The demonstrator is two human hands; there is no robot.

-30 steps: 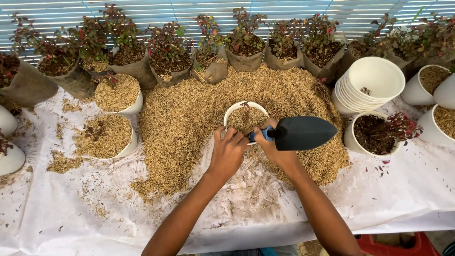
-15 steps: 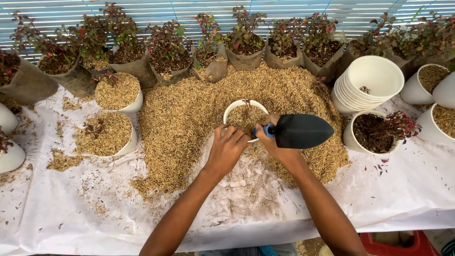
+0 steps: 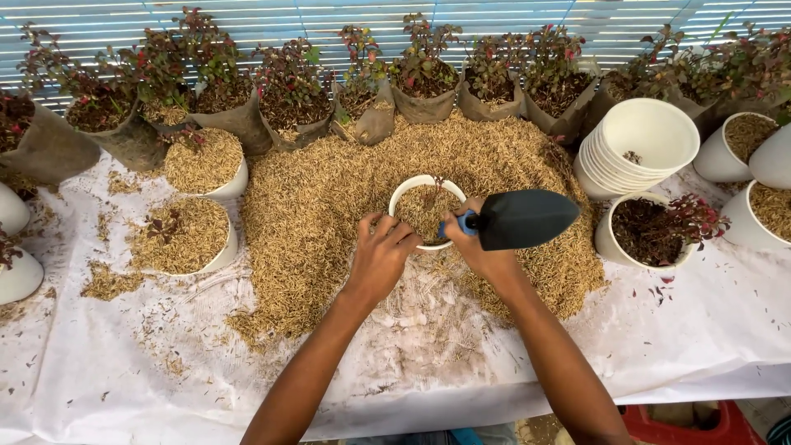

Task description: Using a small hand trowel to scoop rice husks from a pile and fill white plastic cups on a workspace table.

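A white pot (image 3: 409,189) filled with rice husk stands in the middle of a big heap of husk (image 3: 329,198), with a small dark seedling poking up inside it. My left hand (image 3: 381,257) rests against the pot's near rim, fingers curled on it. My right hand (image 3: 482,247) touches the pot's right side and grips the blue handle of a black trowel (image 3: 523,218), whose blade points right and lies flat above the husk.
Dark nursery bags with red-leaved plants (image 3: 288,99) line the back. Filled white pots (image 3: 185,239) stand at the left. A stack of empty white pots (image 3: 638,144) and a pot with dark soil (image 3: 651,231) sit at the right. White sheet (image 3: 124,387) covers the table.
Both hands have shifted slightly closer to the pot's rim. The trowel stays in my right hand, blade still pointing right.
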